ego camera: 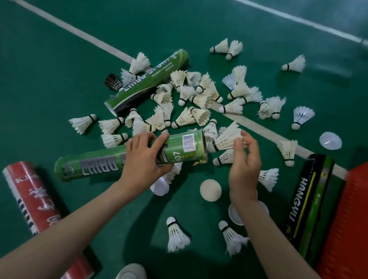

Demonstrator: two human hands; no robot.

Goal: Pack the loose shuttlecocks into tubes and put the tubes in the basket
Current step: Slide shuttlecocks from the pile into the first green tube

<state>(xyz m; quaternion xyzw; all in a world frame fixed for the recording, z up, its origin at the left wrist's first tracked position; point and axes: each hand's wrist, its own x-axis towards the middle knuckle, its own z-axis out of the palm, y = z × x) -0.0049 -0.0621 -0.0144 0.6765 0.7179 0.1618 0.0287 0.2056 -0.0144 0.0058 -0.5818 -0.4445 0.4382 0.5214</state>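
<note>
My left hand (144,156) grips a green tube (104,164) near its open right end, holding it almost level above the green floor. My right hand (245,162) pinches the feather skirt of a white shuttlecock (226,138), whose cork end sits at the tube's mouth. Several loose white shuttlecocks (192,96) lie scattered beyond the hands, with two more (176,236) near my forearms. A second green tube (147,83) lies at the back left, a red tube (32,197) at the left, and a black-and-green tube (308,203) at the right, against the red basket (354,225).
Round white tube caps (210,190) lie on the floor under my hands, and a clear cap (330,140) lies to the right. A black shuttlecock (113,82) rests by the far green tube. White court lines cross the floor. A white shoe (130,275) shows at the bottom edge.
</note>
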